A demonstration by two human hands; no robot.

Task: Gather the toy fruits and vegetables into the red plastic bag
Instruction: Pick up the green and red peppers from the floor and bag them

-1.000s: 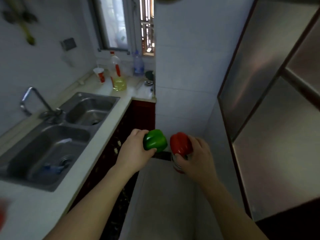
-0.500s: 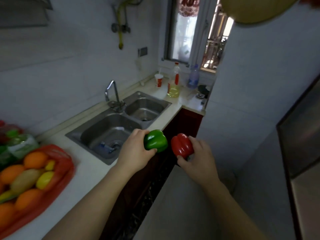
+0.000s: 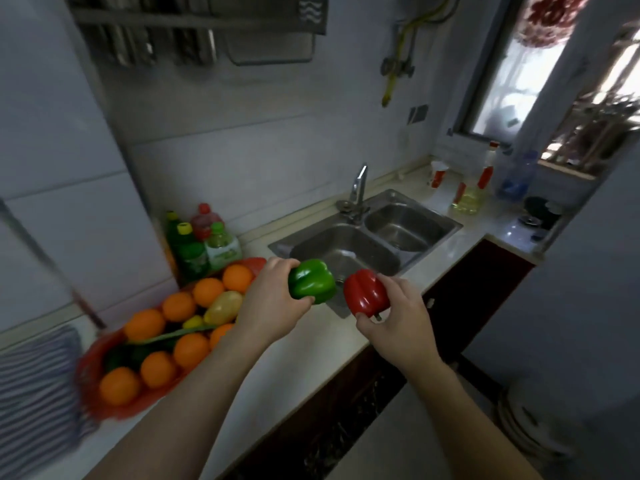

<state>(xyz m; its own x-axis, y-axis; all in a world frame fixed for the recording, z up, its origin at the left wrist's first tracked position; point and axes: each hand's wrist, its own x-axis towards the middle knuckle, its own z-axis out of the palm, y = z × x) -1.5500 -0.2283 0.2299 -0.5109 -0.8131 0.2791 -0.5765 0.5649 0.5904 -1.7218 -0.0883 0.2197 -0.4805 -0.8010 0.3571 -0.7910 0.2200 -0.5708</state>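
My left hand (image 3: 272,303) grips a green toy bell pepper (image 3: 311,280), and my right hand (image 3: 398,320) grips a red toy bell pepper (image 3: 365,292). Both peppers hover side by side over the counter's front edge, just in front of the sink. The red plastic bag (image 3: 90,372) lies open on the white counter to the left of my left hand. Several toy oranges (image 3: 145,323), a yellowish fruit (image 3: 223,307) and dark green pieces fill it.
A double steel sink (image 3: 367,244) with a tap sits behind the peppers. Several green and red bottles (image 3: 194,240) stand behind the bag. A striped cloth (image 3: 34,382) lies at the left. Bottles and a cup (image 3: 438,173) stand near the window. Dark cabinets run below the counter.
The view has swung left from the floor and steel cabinet to the counter. The bag of fruit and the bottles have come into sight. Both hands keep holding their peppers.
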